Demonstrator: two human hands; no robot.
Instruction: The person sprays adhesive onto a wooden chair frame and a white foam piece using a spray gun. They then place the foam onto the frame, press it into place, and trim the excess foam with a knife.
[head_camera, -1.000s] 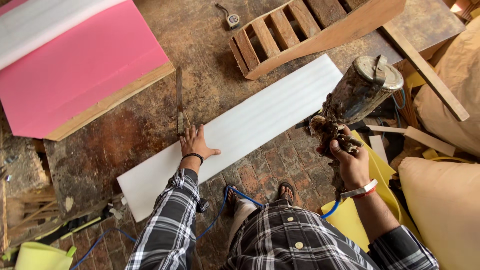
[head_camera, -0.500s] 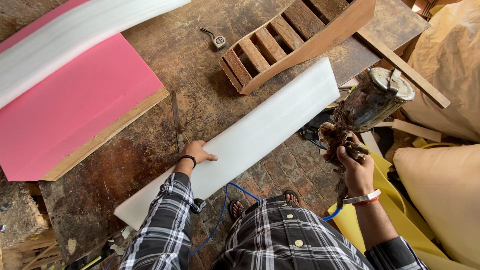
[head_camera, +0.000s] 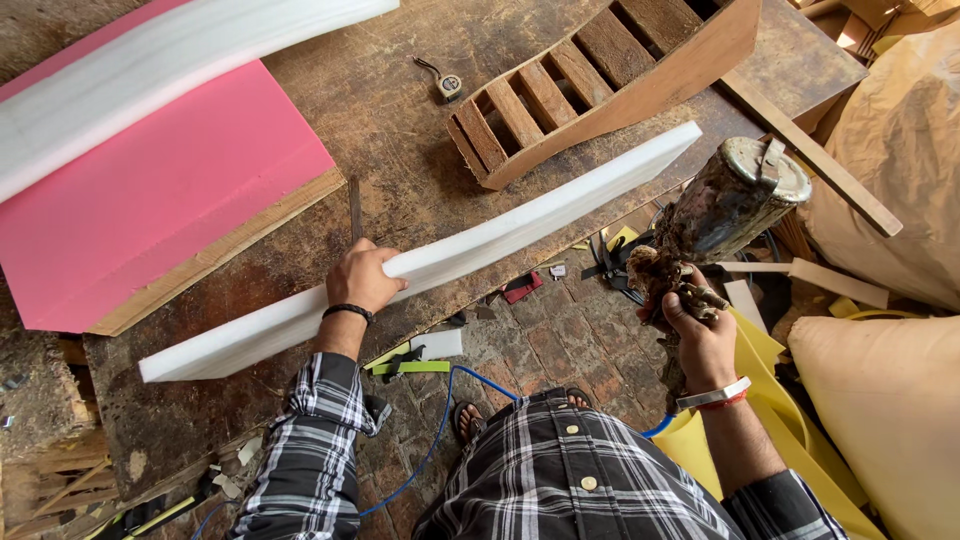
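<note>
From the head camera, the left hand (head_camera: 362, 280) curls its fingers around the near edge of the white foam strip (head_camera: 450, 255), tilting it up off the bench (head_camera: 400, 150). The right hand (head_camera: 700, 335) grips a grimy spray gun (head_camera: 725, 210). Keeping the strip steady and tilted evenly seems wise. The gun's nozzle is hard to make out.

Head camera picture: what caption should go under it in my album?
Left hand tilts a long white foam strip on its edge on the workbench; right hand holds a grimy spray gun.
</note>
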